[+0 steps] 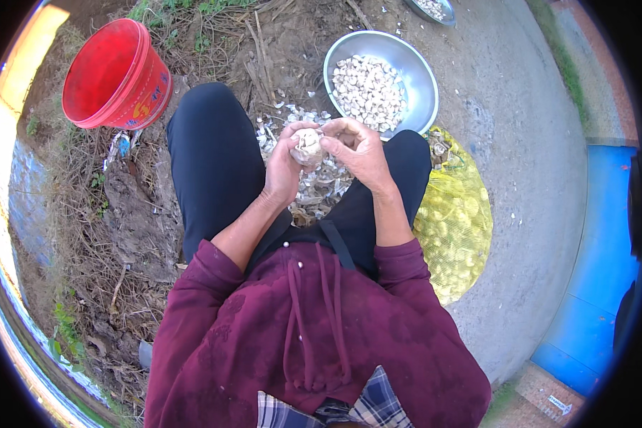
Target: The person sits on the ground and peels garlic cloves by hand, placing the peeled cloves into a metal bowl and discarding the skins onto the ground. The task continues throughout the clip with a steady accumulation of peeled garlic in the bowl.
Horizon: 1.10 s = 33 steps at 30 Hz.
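My left hand (284, 166) holds a whitish garlic bulb (307, 147) between my knees. My right hand (359, 152) is at the bulb's upper right side, thumb and fingers curled close to it; whether they pinch its skin is too small to tell. Papery garlic skins (321, 192) lie on the ground beneath both hands. Just beyond my right knee stands a round metal basin (422, 85) with a heap of separated garlic cloves (366, 88) in it. A yellow mesh sack (452, 230) full of garlic bulbs rests beside my right thigh.
A red plastic bucket (104, 75), its inside facing me, stands beyond my left knee. Part of a second metal basin (433, 10) with pale pieces shows at the top. Dry stalks and soil (139, 224) lie left; grey pavement (524, 214) and a blue surface (594, 299) are right.
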Each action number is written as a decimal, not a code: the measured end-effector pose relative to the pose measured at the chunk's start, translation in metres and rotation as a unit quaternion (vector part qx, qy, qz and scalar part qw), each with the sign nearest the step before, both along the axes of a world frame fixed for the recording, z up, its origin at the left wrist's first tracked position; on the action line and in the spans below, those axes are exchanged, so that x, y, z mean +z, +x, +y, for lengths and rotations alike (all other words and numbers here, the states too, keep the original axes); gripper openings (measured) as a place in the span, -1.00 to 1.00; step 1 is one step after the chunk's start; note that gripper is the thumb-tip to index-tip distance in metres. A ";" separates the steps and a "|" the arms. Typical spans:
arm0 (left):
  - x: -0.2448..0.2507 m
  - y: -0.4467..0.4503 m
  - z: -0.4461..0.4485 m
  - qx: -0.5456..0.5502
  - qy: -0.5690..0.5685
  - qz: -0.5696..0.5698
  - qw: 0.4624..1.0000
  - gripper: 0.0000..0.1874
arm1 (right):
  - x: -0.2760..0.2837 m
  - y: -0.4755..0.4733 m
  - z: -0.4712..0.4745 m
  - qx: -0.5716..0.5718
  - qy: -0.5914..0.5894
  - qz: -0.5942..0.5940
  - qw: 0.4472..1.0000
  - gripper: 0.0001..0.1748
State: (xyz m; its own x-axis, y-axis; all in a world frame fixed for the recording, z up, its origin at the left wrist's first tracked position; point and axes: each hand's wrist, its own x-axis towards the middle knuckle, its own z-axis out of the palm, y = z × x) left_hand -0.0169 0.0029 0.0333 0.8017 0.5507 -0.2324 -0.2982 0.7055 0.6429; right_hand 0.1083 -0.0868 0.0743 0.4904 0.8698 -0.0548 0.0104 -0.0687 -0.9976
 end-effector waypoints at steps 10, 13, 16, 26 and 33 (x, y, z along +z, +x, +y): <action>-0.015 0.003 -0.004 0.069 0.053 0.088 0.992 -0.65 | -0.048 -0.027 0.012 -0.166 0.017 -0.091 0.982 -0.91; -0.015 0.003 -0.001 0.048 0.032 0.069 0.996 -0.64 | -0.045 -0.018 0.007 -0.145 0.003 -0.260 0.955 -0.91; -0.020 0.005 -0.001 0.032 0.002 0.047 0.998 -0.61 | -0.059 0.005 0.000 -0.106 -0.023 -0.369 0.923 -0.90; -0.005 0.006 -0.002 0.046 0.066 0.094 0.992 -0.65 | -0.022 -0.002 -0.003 -0.017 -0.016 -0.047 0.999 -0.68; -0.016 0.009 0.000 0.091 0.176 0.151 0.968 -0.70 | -0.038 -0.015 0.002 -0.076 -0.003 0.038 0.996 -0.84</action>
